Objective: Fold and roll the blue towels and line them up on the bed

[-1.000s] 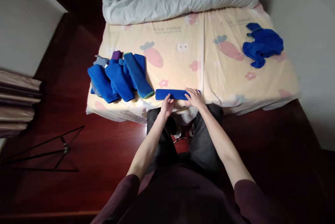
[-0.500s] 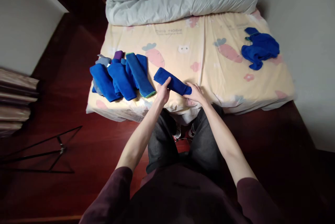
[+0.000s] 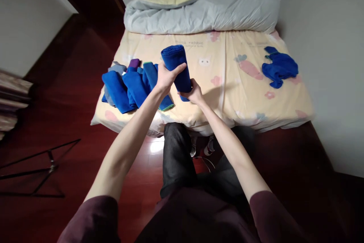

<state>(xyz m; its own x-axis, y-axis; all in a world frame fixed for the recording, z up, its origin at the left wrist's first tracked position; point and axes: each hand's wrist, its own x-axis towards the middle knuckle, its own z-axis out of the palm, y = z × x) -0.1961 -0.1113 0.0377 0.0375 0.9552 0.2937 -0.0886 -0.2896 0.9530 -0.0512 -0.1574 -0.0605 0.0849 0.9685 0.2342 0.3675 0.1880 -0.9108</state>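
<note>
Above the near edge of the bed (image 3: 241, 93), left of the bed's middle, a rolled blue cloth (image 3: 175, 58) is held up in both hands, its far end tipped upward so the coiled layers show. The left hand (image 3: 166, 77) grasps it partway along: the thumb (image 3: 180, 69) lies across the face of the roll, and the palm is against its left side. The right hand (image 3: 195, 93) grips the lower end, its fingers (image 3: 184, 94) across that end and the thumb along the right side. The roll thus sits between the two hands, touched by both.

On the left part of the bed lie folded blue cloths (image 3: 117, 93), one with a green edge (image 3: 170, 106), with a purple cloth (image 3: 134, 64) and a grey cloth (image 3: 117, 68) behind. A crumpled blue cloth (image 3: 281, 66) lies on the bed's right part; a pale quilt (image 3: 204, 16) covers its far end.
</note>
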